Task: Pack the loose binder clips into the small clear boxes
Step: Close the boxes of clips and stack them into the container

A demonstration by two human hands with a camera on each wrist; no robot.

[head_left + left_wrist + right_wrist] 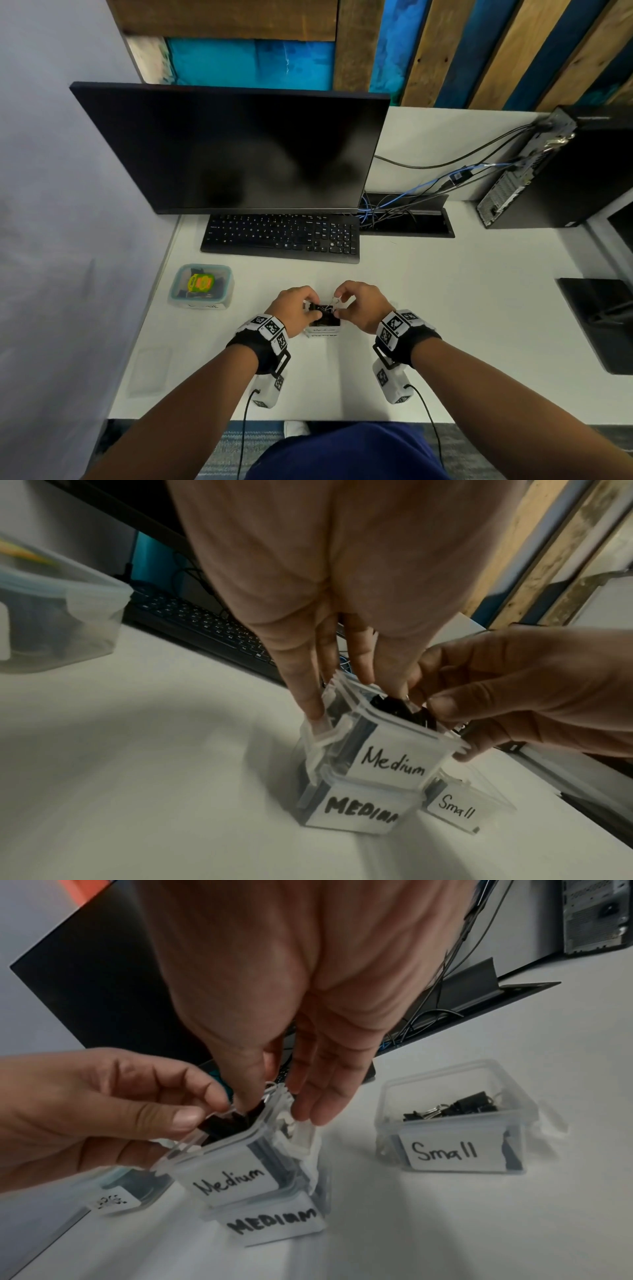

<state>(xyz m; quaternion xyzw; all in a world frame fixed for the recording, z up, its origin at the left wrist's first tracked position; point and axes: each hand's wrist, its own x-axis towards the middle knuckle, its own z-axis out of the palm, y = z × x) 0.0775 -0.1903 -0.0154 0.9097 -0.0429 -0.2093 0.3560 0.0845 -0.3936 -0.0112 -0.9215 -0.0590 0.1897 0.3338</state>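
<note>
Nearest the lens, the left hand (pixel 308 610) reaches down over the open box marked "Medium" (pixel 394 756), its fingertips (pixel 313 710) resting against the side latch and rim — a steadying touch, not a closed grip. The right hand (pixel 291 1031) comes in from the other side, thumb and forefinger apparently pinching a black binder clip (pixel 236 1123) at the mouth of the box, though the pinch is partly hidden. That box is stacked on a second one marked "MEDIUM" (pixel 277 1223); the "Small" box (pixel 452 1139) stands open nearby on the worktop (pixel 445 1231), clips inside.

The risk, as I judge it: the top box looks full to the brim and tilted on its stack. Pressing the clip in could tip it off or spill clips — and a raised wire handle may foul the lid.
</note>
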